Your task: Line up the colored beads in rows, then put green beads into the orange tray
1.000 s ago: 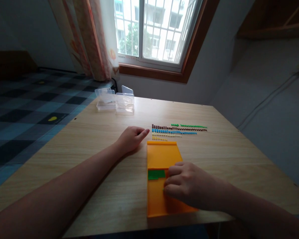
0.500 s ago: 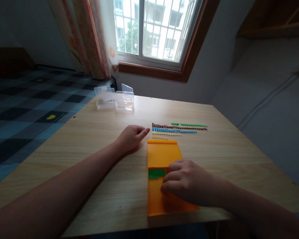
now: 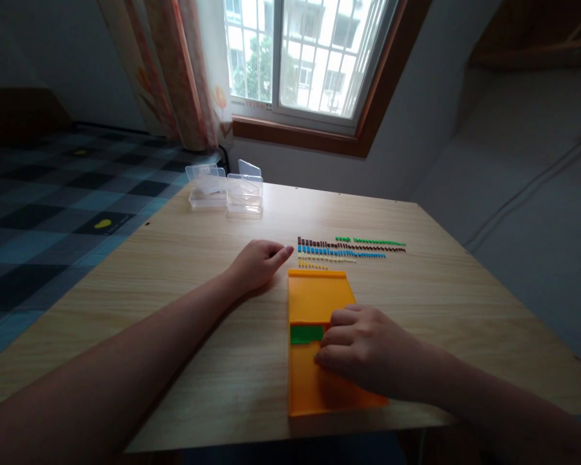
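Observation:
An orange tray (image 3: 314, 294) lies on the wooden table (image 3: 184, 258) near its front edge. A green strip of small pieces (image 3: 304, 334) lies across the tray's middle. My right hand (image 3: 363, 349) rests on the tray just right of the green strip, its fingers curled and pressed down; what is under the fingertips is hidden. My left hand (image 3: 259, 263) lies on the table left of the tray's far corner, loosely curled, the forefinger pointing toward rows of tiny green, brown, blue and yellow pieces (image 3: 348, 248) laid out beyond the tray.
Clear plastic boxes (image 3: 225, 192) with raised lids stand at the table's far left corner. A window and a curtain are behind the table. A checked blue and black surface lies to the left, a grey wall to the right.
My right hand has shifted slightly left and up along the tray toward the green strip. The left hand has stayed in place.

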The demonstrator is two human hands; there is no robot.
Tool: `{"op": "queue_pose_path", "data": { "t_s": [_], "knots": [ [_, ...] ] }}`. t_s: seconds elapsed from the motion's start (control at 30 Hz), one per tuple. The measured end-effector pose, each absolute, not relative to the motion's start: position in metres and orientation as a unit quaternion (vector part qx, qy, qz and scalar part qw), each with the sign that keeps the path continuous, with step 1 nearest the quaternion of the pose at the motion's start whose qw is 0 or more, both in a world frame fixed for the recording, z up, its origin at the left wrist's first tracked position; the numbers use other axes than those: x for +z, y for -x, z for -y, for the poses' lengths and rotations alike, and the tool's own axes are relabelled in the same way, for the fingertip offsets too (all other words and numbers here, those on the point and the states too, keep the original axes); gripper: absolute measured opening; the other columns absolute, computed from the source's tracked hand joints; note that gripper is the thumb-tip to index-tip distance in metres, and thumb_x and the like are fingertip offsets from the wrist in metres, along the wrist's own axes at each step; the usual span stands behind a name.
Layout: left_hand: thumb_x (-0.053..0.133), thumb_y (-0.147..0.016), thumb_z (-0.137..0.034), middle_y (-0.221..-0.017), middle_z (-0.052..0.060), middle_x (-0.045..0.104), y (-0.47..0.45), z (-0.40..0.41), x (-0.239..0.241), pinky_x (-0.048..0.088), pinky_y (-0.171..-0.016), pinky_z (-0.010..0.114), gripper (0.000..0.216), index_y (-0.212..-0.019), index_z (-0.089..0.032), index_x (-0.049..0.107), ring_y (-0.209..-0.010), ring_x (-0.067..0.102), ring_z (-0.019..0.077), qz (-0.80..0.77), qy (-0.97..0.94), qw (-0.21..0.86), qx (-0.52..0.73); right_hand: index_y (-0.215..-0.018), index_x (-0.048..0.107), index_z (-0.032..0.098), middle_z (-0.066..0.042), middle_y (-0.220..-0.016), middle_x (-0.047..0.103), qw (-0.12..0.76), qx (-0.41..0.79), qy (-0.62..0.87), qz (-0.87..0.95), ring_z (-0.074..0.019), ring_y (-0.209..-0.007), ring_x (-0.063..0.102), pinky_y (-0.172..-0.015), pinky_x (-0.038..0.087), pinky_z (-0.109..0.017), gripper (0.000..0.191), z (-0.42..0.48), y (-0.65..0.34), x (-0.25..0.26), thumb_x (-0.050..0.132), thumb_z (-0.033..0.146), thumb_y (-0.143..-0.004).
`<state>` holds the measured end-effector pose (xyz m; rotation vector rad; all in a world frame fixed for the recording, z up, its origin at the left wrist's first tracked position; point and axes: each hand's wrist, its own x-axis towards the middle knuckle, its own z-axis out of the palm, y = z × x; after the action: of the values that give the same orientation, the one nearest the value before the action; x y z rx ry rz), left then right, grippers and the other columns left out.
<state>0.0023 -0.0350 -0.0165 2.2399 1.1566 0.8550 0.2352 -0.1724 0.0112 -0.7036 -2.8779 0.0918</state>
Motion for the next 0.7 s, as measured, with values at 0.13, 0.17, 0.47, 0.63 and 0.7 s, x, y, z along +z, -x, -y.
{"op": "queue_pose_path", "data": {
  "t_s": [0.13,0.17,0.47,0.63,0.7],
  "knots": [
    [0.043,-0.092,-0.051,-0.053,-0.005,0.027,-0.002,0.035,-0.016,0.021,-0.054,0.028,0.050,-0.054,-0.020,0.034,-0.054,0.029,0.0110,-0.426,-0.816,0.240,0.309,-0.086,0.065,0.022,0.001,-0.073,0.067,0.086,0.007,0.261,0.961,-0.0168,-0.070,0.048,-0.062,0.025,-0.033,0.022,0.171,-0.240,0.018,0.051,0.028,-0.102],
    [0.043,-0.092,-0.051,-0.053,-0.005,0.026,-0.003,0.035,-0.016,0.020,-0.054,0.028,0.050,-0.054,-0.020,0.033,-0.054,0.028,0.0110,-0.427,-0.816,0.239,0.308,-0.086,0.065,0.022,0.001,-0.073,0.066,0.081,0.007,0.263,0.961,-0.0168,-0.070,0.048,-0.062,0.025,-0.033,0.023,0.171,-0.241,0.020,0.050,0.029,-0.102],
    [0.044,-0.092,-0.050,-0.055,-0.005,0.023,-0.003,0.036,-0.016,0.019,-0.054,0.028,0.050,-0.054,-0.020,0.030,-0.054,0.027,0.0109,-0.425,-0.816,0.236,0.312,-0.080,0.064,0.022,0.000,-0.080,0.064,0.068,0.030,0.243,0.967,-0.0162,-0.070,0.046,-0.061,0.026,-0.033,0.022,0.174,-0.237,0.017,0.052,0.026,-0.099],
    [0.044,-0.092,-0.050,-0.055,-0.005,0.023,-0.003,0.035,-0.016,0.020,-0.054,0.028,0.050,-0.054,-0.020,0.031,-0.055,0.028,0.0110,-0.429,-0.815,0.238,0.309,-0.085,0.066,0.023,0.001,-0.080,0.065,0.065,0.025,0.244,0.967,-0.0163,-0.071,0.046,-0.059,0.024,-0.033,0.020,0.171,-0.237,0.014,0.052,0.026,-0.100],
    [0.044,-0.092,-0.050,-0.055,-0.005,0.024,-0.003,0.035,-0.016,0.019,-0.054,0.028,0.050,-0.055,-0.020,0.030,-0.054,0.027,0.0109,-0.429,-0.817,0.234,0.307,-0.089,0.067,0.024,0.001,-0.080,0.065,0.067,0.013,0.248,0.966,-0.0166,-0.071,0.046,-0.059,0.023,-0.033,0.018,0.168,-0.240,0.013,0.052,0.026,-0.100]
  ]
}}
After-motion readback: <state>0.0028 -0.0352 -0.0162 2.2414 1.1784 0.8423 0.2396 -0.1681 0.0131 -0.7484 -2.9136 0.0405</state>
